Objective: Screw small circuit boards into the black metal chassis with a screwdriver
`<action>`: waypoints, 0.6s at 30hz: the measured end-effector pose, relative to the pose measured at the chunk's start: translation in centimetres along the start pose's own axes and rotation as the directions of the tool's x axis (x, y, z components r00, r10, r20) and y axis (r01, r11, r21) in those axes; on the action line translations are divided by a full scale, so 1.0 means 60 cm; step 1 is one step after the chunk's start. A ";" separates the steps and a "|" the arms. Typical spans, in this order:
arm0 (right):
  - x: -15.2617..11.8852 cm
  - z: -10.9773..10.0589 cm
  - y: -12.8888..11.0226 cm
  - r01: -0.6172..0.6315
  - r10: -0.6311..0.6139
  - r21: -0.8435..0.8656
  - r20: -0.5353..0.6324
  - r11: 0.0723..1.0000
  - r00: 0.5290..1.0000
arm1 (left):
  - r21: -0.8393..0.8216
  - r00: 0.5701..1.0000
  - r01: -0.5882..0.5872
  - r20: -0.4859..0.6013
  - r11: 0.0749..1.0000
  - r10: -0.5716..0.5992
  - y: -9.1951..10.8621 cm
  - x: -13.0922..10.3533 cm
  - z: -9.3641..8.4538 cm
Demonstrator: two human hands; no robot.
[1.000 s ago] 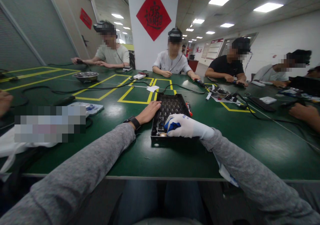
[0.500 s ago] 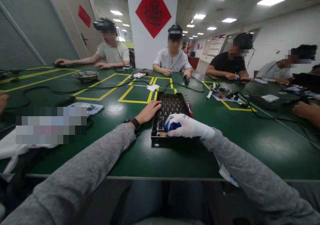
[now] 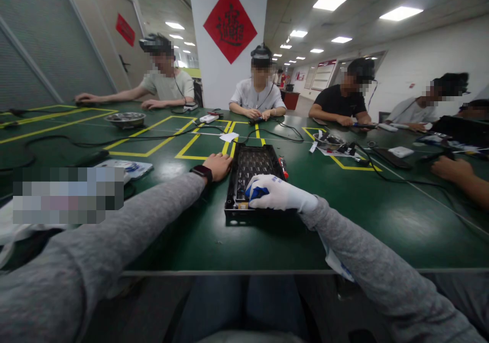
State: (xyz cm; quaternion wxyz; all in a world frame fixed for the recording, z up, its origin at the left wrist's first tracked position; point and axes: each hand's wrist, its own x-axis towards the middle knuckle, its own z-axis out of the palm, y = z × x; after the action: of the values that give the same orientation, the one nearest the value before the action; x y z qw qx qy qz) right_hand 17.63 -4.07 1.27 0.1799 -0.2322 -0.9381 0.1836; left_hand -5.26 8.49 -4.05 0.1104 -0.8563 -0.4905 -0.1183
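A shallow black case (image 3: 255, 180) lies lengthwise in front of me, holding rows of small light-coloured pieces. At its near end shows a small yellowish part (image 3: 243, 205). My left hand (image 3: 219, 167), bare and with a dark watch at the wrist, lies palm down against the case's left side, its fingers stretched forward. In a white glove with blue finger surfaces, my right hand (image 3: 269, 191) is bent down over the near end of the case. Its fingers are curled together, and whatever they grip is hidden. Right of the case lies a red and dark tool (image 3: 283, 168).
The green table (image 3: 183, 246) carries yellow tape outlines and black cables. A metal bowl (image 3: 125, 119) stands far left, with a flat packet (image 3: 124, 168) nearer. A white slip (image 3: 229, 137) lies beyond the case. Several people with head cameras sit around the table.
My left hand has slid back and left, off the case's upper edge to its side. My right hand stays at the near end. The view has shifted slightly.
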 end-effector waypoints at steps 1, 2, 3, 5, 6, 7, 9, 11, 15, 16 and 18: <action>0.000 0.000 0.000 -0.002 0.002 -0.004 -0.001 1.000 1.000 | 0.032 0.997 -0.079 0.019 0.996 0.078 -0.006 0.006 -0.005; 0.000 0.000 -0.001 -0.003 0.003 -0.006 -0.002 1.000 1.000 | 0.041 0.991 -0.133 0.034 0.990 0.132 -0.011 0.012 -0.008; 0.000 0.000 -0.001 -0.003 0.003 -0.006 -0.001 1.000 1.000 | 0.037 0.988 -0.150 0.027 0.988 0.149 -0.015 0.016 -0.007; -0.001 0.000 -0.002 -0.005 0.005 -0.003 0.001 1.000 1.000 | 0.003 0.997 -0.001 -0.071 1.000 0.002 -0.016 0.017 0.002; -0.001 0.000 -0.003 -0.009 0.009 -0.002 0.001 1.000 1.000 | -0.050 0.980 0.143 -0.132 0.988 -0.149 -0.013 0.016 0.009; -0.001 0.000 -0.003 -0.013 0.013 -0.002 0.000 1.000 1.000 | -0.131 0.938 0.287 -0.163 0.949 -0.307 -0.009 0.012 0.017; -0.001 0.000 -0.004 -0.017 0.017 -0.003 0.001 1.000 1.000 | -0.287 0.869 0.421 -0.145 0.861 -0.473 0.004 0.005 0.028; -0.001 0.000 -0.005 -0.018 0.018 -0.003 0.002 1.000 1.000 | -0.448 0.892 0.345 -0.116 0.824 -0.437 0.019 -0.001 0.031; -0.001 0.000 -0.007 -0.023 0.024 0.007 -0.010 1.000 1.000 | -0.712 0.948 0.080 -0.163 0.697 -0.275 0.042 -0.002 0.023; -0.001 -0.001 -0.008 -0.029 0.030 0.014 -0.013 0.999 0.999 | -0.731 0.948 0.079 -0.155 0.678 -0.277 0.043 0.000 0.022; -0.001 -0.001 -0.009 -0.043 0.044 0.030 -0.010 0.999 0.999 | -0.745 0.949 0.101 -0.127 0.659 -0.290 0.042 0.003 0.022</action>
State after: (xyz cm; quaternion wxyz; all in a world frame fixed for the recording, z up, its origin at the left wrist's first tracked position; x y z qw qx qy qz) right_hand 17.50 -4.56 1.56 0.1842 -0.2508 -0.9291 0.2001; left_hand -2.90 7.79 -5.41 -0.1961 -0.7503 -0.4755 -0.4154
